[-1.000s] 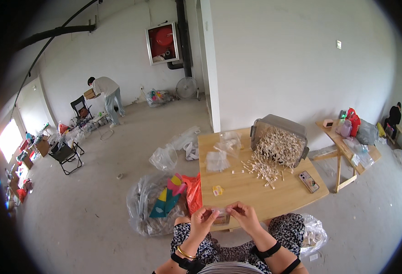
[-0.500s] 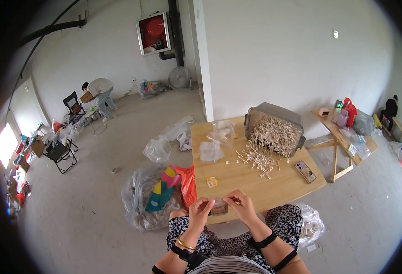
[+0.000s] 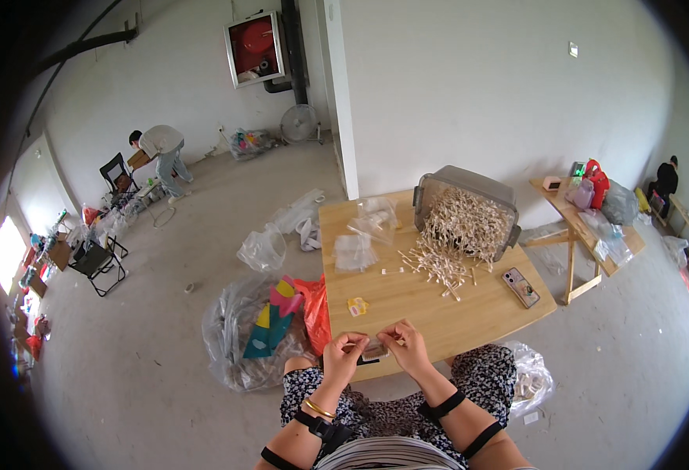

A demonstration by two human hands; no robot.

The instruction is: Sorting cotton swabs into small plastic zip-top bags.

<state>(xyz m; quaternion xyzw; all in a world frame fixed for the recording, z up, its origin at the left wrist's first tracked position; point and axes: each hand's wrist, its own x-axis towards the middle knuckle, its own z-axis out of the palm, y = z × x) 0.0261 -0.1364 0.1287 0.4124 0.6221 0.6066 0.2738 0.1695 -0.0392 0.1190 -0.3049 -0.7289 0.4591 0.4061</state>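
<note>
Close to my body, at the near edge of the wooden table (image 3: 438,345), my two hands work at a small clear packet (image 3: 374,352) with brownish sticks in it. Thumb and fingers of my left hand (image 3: 344,354) pinch its upper left side. My right hand (image 3: 405,347) pinches at the upper right corner. Beyond them, a grey plastic tub (image 3: 470,184) lies tipped on its side, and a heap of cotton swabs (image 3: 470,227) spills from it onto the tabletop. Small yellow-and-white labels (image 3: 358,306) rest left of my hands.
Clear plastic bags (image 3: 356,252) lie on the table's left; a phone (image 3: 521,287) is at its right. Bags with a red one (image 3: 313,313) crowd the floor at left. A side table (image 3: 587,227) stands right. A person (image 3: 164,153) bends over far left.
My fingertips have come closer together at the packet's top edge, and the packet has tilted. The whole view has shifted slightly.
</note>
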